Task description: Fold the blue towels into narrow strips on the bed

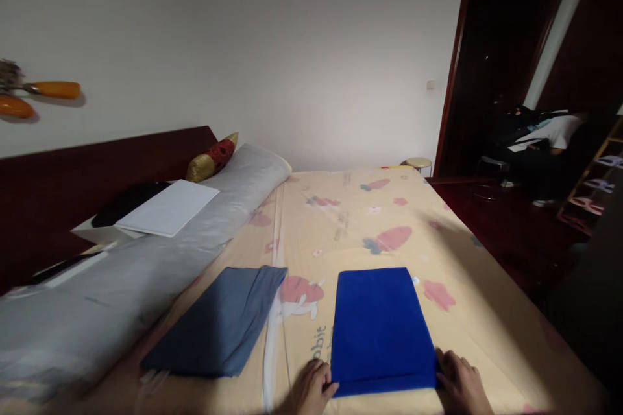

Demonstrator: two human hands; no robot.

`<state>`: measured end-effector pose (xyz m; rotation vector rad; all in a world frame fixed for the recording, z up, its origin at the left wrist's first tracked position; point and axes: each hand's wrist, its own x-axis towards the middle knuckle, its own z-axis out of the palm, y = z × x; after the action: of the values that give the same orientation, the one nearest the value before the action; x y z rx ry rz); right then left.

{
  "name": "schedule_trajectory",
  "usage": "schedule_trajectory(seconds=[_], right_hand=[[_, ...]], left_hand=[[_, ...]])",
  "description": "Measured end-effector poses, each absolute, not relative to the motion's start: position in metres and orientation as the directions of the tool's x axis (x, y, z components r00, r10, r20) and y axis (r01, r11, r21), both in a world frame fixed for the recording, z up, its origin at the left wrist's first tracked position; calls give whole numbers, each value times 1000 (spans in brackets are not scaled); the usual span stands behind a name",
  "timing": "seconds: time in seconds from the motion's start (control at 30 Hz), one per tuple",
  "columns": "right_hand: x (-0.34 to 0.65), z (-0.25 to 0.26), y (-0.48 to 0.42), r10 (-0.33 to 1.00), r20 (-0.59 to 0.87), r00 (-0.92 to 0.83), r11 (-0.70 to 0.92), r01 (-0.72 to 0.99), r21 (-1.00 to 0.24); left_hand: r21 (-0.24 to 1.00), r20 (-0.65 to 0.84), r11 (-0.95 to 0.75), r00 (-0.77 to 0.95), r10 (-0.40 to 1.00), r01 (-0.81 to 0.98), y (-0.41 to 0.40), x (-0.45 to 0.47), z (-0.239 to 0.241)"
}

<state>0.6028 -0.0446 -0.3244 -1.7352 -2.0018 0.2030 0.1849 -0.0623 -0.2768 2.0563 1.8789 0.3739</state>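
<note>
A folded blue cloth [382, 327], roughly a rectangle, lies flat on the bed in front of me. At its near left corner is my left hand [314, 389], thumb and fingers closed on the edge. My right hand [461, 379] pinches the near right corner in the same way, its fingertips partly hidden by the fabric. A narrow fold runs along the near edge between both hands. To the left, apart from the blue cloth, rests a folded grey-blue garment [219, 324] with pale cords by its near left corner.
The bed's yellow sheet [350, 240] has rabbit and carrot prints. Along the left lie a long grey bedding roll [160, 279], a white flat panel [170, 207] and a red-gold cushion [214, 159] by the headboard [97, 175]. Beyond are a stool [419, 163] and a bent-over person [549, 136].
</note>
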Motion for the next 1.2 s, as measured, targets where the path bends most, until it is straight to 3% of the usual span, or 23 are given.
schedule_trajectory(seconds=[0.1, 0.23, 0.33, 0.43, 0.6, 0.73, 0.9, 0.97, 1.13, 1.2], right_hand=[[571, -314, -47, 845, 461, -271, 412, 879, -239], [476, -311, -56, 624, 574, -530, 684, 725, -75], [398, -322, -59, 355, 733, -581, 748, 647, 150], [359, -334, -58, 241, 817, -525, 728, 654, 206], [418, -332, -48, 326, 681, -656, 820, 554, 143], [533, -314, -49, 465, 471, -750, 832, 551, 56], [639, -294, -62, 592, 262, -762, 790, 613, -1], [651, -298, -64, 609, 257, -750, 774, 633, 14], [635, -326, -62, 615, 454, -645, 636, 746, 199], [622, -332, -59, 604, 487, -631, 618, 757, 213]], left_hand=[[423, -25, -85, 106, 994, 902, -60, 184, -279], [441, -34, -87, 113, 993, 893, -58, 181, -287], [413, -9, -90, 103, 995, 906, -59, 180, -292], [369, 9, -92, 95, 995, 925, -62, 181, -291], [348, 26, -139, 139, 990, 927, -68, 180, -292], [233, 119, -183, 159, 980, 955, -72, 180, -305], [71, 132, -463, 452, 882, 883, -76, 189, -311], [42, 141, -548, 538, 831, 836, -78, 191, -308], [-28, 270, -624, 607, 748, 781, -85, 186, -289], [-38, 291, -616, 598, 747, 787, -87, 183, -282]])
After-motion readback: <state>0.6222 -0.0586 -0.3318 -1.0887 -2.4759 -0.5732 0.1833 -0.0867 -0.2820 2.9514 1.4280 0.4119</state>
